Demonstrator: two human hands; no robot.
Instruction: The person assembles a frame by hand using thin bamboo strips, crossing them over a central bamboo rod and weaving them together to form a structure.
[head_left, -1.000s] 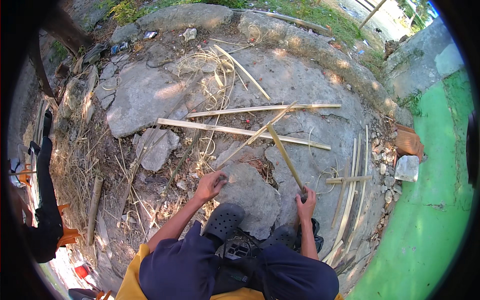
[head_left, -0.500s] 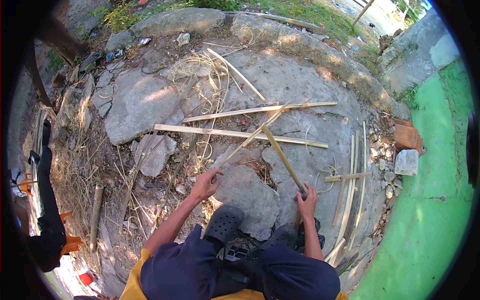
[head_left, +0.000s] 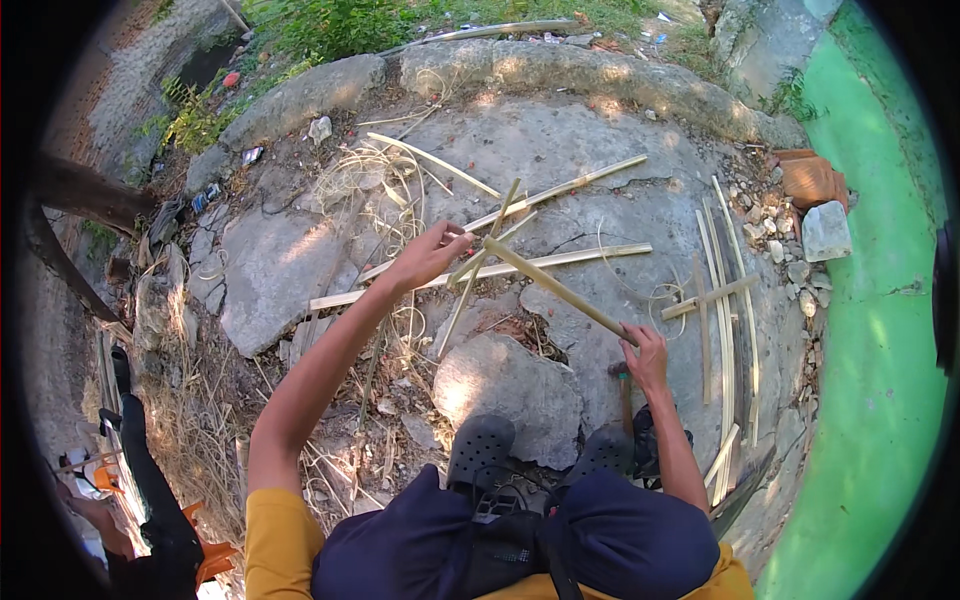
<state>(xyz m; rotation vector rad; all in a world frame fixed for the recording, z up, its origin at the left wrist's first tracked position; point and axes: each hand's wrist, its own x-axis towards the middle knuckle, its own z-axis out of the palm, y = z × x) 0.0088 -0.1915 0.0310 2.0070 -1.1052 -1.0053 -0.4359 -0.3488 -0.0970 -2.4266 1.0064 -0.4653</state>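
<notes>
My right hand (head_left: 646, 357) is closed around the near end of a bamboo stick (head_left: 560, 288), which slants away to the far left. The stick's far end meets two short crossed bamboo strips (head_left: 466, 300). Stretched forward, my left hand (head_left: 432, 257) has bent fingers a little apart just beside that crossing; I cannot tell whether they touch a strip. Under the crossing lie two long pale split-bamboo strips (head_left: 590, 258). Below my right hand, near my right shoe, is a hammer-like tool (head_left: 626, 398) with a dark head and brown handle.
Several long strips (head_left: 722, 300) lie at the right, with a short crosspiece (head_left: 705, 298). Curled shavings (head_left: 385, 185) heap at the far left. Cracked concrete slabs (head_left: 508, 385) make uneven ground. Bricks (head_left: 812, 180) and stones edge the green surface (head_left: 850, 380). Another person's dark-clothed leg (head_left: 150, 480) shows left.
My left hand has reached forward and right to the crossing. The stick in my right hand has tilted further left, its far end now at the strips. The short strips have shifted into an X.
</notes>
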